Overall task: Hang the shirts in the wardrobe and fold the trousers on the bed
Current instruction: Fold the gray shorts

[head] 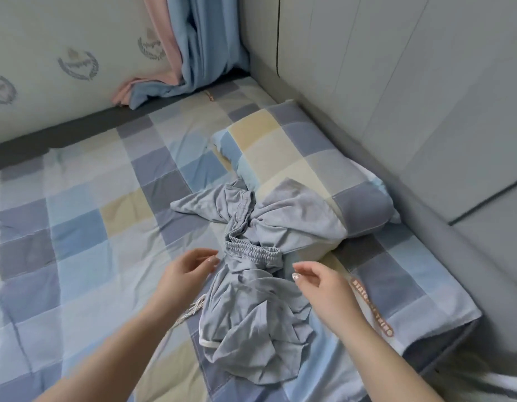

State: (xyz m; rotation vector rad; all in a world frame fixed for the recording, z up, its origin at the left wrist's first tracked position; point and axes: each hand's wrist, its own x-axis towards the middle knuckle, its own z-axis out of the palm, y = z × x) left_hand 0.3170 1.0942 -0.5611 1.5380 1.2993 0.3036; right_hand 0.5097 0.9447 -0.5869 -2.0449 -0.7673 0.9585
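Note:
A crumpled pair of light grey-blue trousers (251, 274) lies in a heap on the checked bed (86, 216), its elastic waistband bunched in the middle and one part draped up onto the pillow (306, 169). My left hand (190, 271) hovers just left of the waistband, fingers apart, holding nothing. To the right of the heap, my right hand (318, 282) has its fingers loosely curled and apart, and is also empty. Neither hand touches the cloth as far as I can tell. No shirt or wardrobe is in view.
A padded grey headboard (411, 97) runs along the right side. A pink and blue curtain (187, 53) hangs in the far corner against a patterned wall (63, 53). The bed's corner (454, 323) drops off at the right. White drawstring cords (190, 311) lie under my left wrist.

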